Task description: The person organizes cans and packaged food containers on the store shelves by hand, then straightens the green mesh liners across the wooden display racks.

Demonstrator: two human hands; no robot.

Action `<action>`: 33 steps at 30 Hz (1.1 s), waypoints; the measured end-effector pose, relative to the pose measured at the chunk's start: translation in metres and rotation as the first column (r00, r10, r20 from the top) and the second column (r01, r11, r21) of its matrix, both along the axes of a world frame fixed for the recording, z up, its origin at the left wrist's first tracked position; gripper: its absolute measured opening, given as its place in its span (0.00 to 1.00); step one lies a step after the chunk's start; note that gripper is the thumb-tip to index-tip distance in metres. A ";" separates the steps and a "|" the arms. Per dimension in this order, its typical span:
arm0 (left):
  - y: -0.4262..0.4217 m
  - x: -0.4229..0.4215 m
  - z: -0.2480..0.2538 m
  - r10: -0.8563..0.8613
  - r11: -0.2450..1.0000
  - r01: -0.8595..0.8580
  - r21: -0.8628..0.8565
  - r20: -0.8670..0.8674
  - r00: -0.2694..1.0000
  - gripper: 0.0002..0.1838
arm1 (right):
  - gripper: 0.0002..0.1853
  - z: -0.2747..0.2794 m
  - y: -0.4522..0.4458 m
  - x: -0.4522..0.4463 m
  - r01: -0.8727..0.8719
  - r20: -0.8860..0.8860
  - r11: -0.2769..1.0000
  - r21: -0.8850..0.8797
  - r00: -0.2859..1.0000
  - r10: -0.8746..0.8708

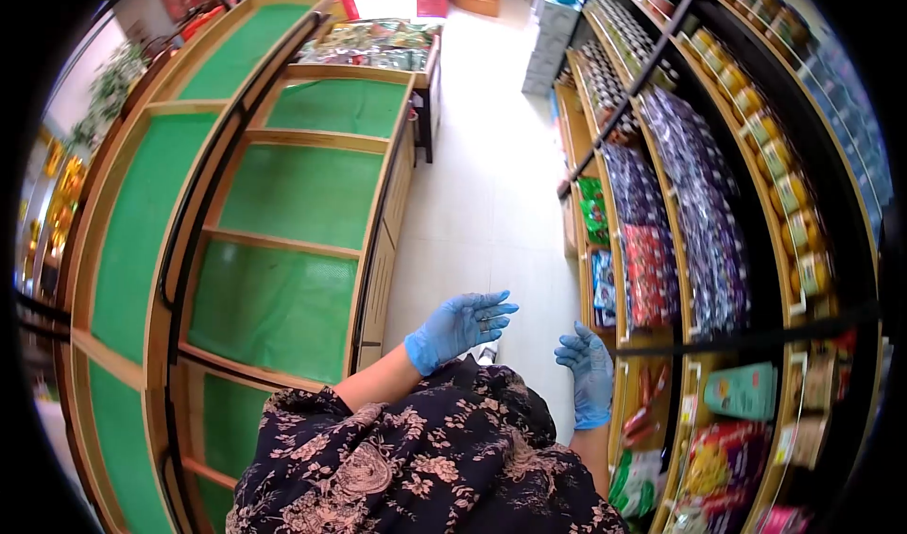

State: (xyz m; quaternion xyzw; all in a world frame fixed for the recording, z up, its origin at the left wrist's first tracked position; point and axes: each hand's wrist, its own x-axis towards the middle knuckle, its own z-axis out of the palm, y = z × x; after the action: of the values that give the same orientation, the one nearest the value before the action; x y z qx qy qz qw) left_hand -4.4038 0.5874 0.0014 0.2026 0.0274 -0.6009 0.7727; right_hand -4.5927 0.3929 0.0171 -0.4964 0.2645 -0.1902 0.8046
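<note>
Apparently between grasps: left hand (460, 329) left of stocked shelving (619, 288), right hand (590, 378) just beside it, both empty, fingers loosely open; grasping calls for reaching and closing.

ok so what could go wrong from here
The blue-gloved right hand is close beside the packed wooden shelves; a careless swing might knock goods loose. The loose black garment with pink flowers hangs near the green-lined wooden bins and could snag on an edge.
</note>
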 end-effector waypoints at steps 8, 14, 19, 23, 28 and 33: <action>-0.034 0.053 0.027 0.312 0.949 -0.314 0.029 0.061 0.948 0.24 | 0.25 0.007 -0.104 0.119 -0.250 0.102 0.967 0.042 0.964 0.245; 0.029 0.055 0.030 0.586 0.807 -0.586 0.070 0.032 0.810 0.22 | 0.23 0.017 -0.069 0.216 -0.504 0.025 0.860 0.083 0.863 0.504; 0.049 0.078 0.001 0.788 0.615 -0.786 0.064 -0.066 0.612 0.21 | 0.24 0.008 -0.048 0.320 -0.719 -0.001 0.670 0.185 0.681 0.732; 0.047 0.137 0.005 0.853 0.510 -0.859 -0.054 -0.097 0.513 0.22 | 0.26 0.009 -0.036 0.399 -0.824 0.008 0.540 0.170 0.550 0.835; 0.050 0.200 0.019 0.893 0.448 -0.891 -0.073 -0.011 0.450 0.22 | 0.26 0.018 -0.026 0.473 -0.855 -0.088 0.500 0.139 0.492 0.866; 0.067 0.242 0.045 0.943 0.330 -0.939 -0.095 0.070 0.325 0.19 | 0.24 0.013 0.000 0.540 -0.918 -0.023 0.376 0.125 0.377 0.926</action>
State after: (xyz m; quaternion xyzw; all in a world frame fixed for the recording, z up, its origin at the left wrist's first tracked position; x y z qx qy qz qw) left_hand -4.1615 0.6543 0.0469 0.1683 0.0848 -0.0312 0.9816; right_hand -4.0525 0.3929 0.0300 -0.5303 -0.0127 0.3243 0.7832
